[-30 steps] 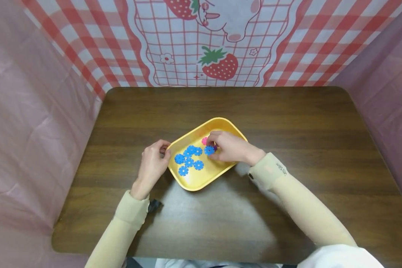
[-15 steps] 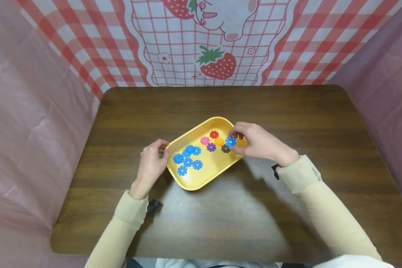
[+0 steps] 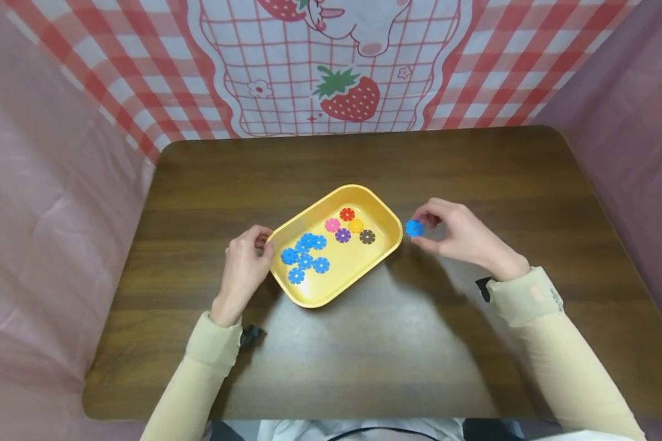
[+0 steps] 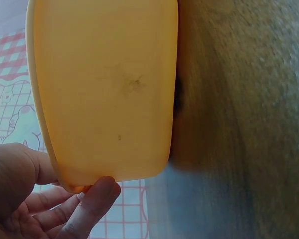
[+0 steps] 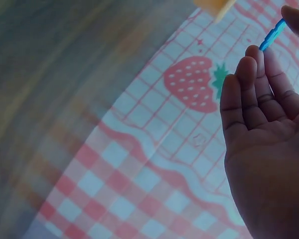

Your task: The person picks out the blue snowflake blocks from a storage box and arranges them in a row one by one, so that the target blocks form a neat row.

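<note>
My right hand (image 3: 456,236) pinches a blue notched plastic snowflake disc (image 3: 414,228) between thumb and fingertips, just off the right end of the yellow tray (image 3: 395,220). In the right wrist view this blue disc (image 5: 272,34) shows edge-on. With thumb and fingers, my left hand (image 3: 244,266) grips the tray's left corner rim. The left wrist view shows the tray's outer side (image 4: 104,99), with the thumb (image 4: 92,204) against it. Inside the tray lie several blue discs (image 3: 305,261) in a cluster, plus red (image 3: 347,214), pink (image 3: 332,225), yellow (image 3: 355,226), purple (image 3: 342,235) and brown (image 3: 367,236) discs.
The tray stands slanted on a dark wooden table (image 3: 320,361). Behind the table hangs a red-and-white checked cloth (image 3: 364,73) with strawberries. Pink curtains (image 3: 49,214) close off both sides.
My right hand has lifted the blue disc from inside the tray and carried it right, past the rim. The brown, yellow and red discs are uncovered. My left hand keeps its grip.
</note>
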A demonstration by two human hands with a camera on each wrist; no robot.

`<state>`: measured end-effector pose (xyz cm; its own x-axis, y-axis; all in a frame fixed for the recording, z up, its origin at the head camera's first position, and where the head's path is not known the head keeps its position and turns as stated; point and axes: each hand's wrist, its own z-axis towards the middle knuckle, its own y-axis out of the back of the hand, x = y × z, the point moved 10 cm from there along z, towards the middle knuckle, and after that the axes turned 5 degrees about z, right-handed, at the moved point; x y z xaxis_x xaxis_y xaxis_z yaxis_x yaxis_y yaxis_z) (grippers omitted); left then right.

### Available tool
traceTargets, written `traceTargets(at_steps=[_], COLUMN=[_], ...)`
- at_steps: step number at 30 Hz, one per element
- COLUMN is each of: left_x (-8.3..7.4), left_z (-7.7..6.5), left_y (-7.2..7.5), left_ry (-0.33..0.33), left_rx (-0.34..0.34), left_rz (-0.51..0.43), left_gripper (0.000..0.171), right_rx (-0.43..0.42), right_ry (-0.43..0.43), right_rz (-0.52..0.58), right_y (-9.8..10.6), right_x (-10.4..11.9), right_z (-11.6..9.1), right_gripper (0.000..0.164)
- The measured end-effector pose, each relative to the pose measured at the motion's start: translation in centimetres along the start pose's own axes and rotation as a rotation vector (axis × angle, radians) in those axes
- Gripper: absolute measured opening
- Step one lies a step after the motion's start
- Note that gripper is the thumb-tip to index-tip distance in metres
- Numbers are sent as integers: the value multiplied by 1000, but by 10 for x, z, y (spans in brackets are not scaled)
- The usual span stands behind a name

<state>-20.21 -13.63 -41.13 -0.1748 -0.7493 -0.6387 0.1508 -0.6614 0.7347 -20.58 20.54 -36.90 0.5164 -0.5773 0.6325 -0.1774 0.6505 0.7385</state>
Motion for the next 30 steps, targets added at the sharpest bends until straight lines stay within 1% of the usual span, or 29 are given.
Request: traceTargets(at_steps=[3,7,9,15,20,30], left_x=[0,-1,-1,0,0,1], left_z=[1,2,2,1,1,0], left_y=[2,5,5,-2,-4,-3], left_ry=[7,6,4,5,10,11], left_rx=[-6,-21,-21,6,16,12], left_rz=[2,3,5,-2,-7,-10], left_gripper=[16,16,16,17,17,17], right_rx=[-13,-1,16,93,131,163], right_ry=[-3,-20,-40,-94,-108,-122], right_rz=[-6,-15,-21,-42,-56,-49], right_y=[-1,-10,-18,-43,-55,-63], right_x=[-8,-20,-27,-43,-49,-50], right_z=[-5,-8,-11,-24,-30,-29], right_gripper=[30,26,25,23,22,24])
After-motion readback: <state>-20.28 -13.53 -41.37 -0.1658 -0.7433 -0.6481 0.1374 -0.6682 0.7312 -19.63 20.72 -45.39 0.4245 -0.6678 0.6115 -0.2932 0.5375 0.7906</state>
